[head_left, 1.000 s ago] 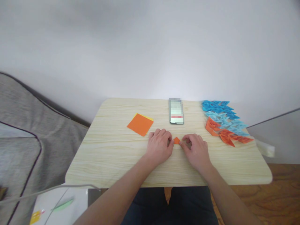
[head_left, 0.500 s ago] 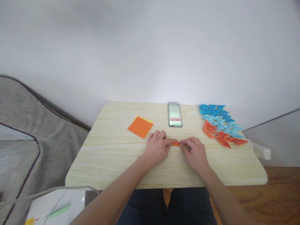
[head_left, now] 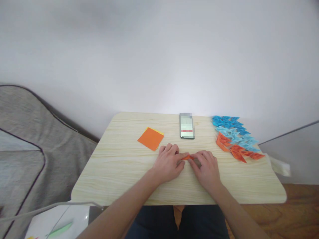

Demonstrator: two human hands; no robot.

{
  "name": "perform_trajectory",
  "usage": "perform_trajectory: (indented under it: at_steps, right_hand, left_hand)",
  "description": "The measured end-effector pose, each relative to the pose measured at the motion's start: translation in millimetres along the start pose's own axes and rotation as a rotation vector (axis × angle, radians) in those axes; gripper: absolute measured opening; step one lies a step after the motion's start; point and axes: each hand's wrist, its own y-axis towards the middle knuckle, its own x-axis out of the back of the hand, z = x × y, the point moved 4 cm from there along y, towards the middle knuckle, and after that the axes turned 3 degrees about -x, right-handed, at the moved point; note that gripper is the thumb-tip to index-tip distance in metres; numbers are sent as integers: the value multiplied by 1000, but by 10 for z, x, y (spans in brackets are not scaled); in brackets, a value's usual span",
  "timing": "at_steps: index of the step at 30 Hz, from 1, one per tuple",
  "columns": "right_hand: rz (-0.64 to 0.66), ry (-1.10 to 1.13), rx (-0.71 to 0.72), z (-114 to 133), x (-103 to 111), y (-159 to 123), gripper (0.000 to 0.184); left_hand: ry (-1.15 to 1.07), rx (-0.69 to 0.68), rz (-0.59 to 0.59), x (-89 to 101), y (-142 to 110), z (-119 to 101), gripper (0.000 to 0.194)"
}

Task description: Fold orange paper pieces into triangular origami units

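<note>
A small folded piece of orange paper (head_left: 186, 157) lies low over the table between my two hands, partly covered by fingers. My left hand (head_left: 169, 163) grips its left end, index finger along the top edge and thumb below. At the right end, my right hand (head_left: 205, 166) pinches the paper between thumb and index finger. Left of my left hand lies a stack of square paper (head_left: 151, 139), orange on top with a yellow edge showing. Folded orange paper pieces (head_left: 238, 153) sit beyond my right hand, in front of light blue pieces (head_left: 236, 134) and darker blue pieces (head_left: 227, 122).
A phone (head_left: 187, 126) lies on the wood-grain table (head_left: 119, 159) near the wall. Grey fabric (head_left: 59, 159) stands to the left. A cable (head_left: 50, 207) crosses a white surface (head_left: 77, 219) at the lower left.
The whole view has shifted slightly, so the table appears lower. My left thumb and index finger have closed in on the orange paper, which now looks narrower.
</note>
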Motion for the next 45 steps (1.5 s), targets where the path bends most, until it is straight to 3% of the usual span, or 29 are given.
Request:
perform_trajectory:
  at_steps: [8, 15, 19, 26, 29, 34, 40, 43, 45]
  right_hand:
    - [46, 99, 41, 59, -16, 118, 23]
    - [84, 316, 5, 66, 9, 388, 24]
    - [107, 448, -35, 106, 128, 688, 26]
    - [12, 710, -82, 299, 510, 1392, 26]
    - [-1, 871, -78, 393, 670, 1628, 22]
    - [59, 983, -64, 448, 779, 1861, 16]
    - [86, 1045, -49, 419, 836, 1932, 13]
    - [48, 1014, -62, 412, 875, 1909, 10]
    - [27, 973, -74, 415, 890, 1890, 10]
  left_hand:
    - [-165, 46, -105, -5, 20, 63, 27]
    - [-225, 121, -186, 13, 215, 170, 20]
    - [-253, 118, -228, 216, 438, 240, 18]
    - [-457, 43, -299, 885, 948, 271, 22]
    - [-525, 40, -356, 1064, 1116, 273, 20]
    - [-753, 60, -409, 1101, 1312, 333, 17]
    - [-993, 0, -443, 1072, 1372, 351, 10]
    - [-949, -3, -516, 1107, 1333, 313, 6]
    - [-801, 15, -591, 1147, 1295, 273, 7]
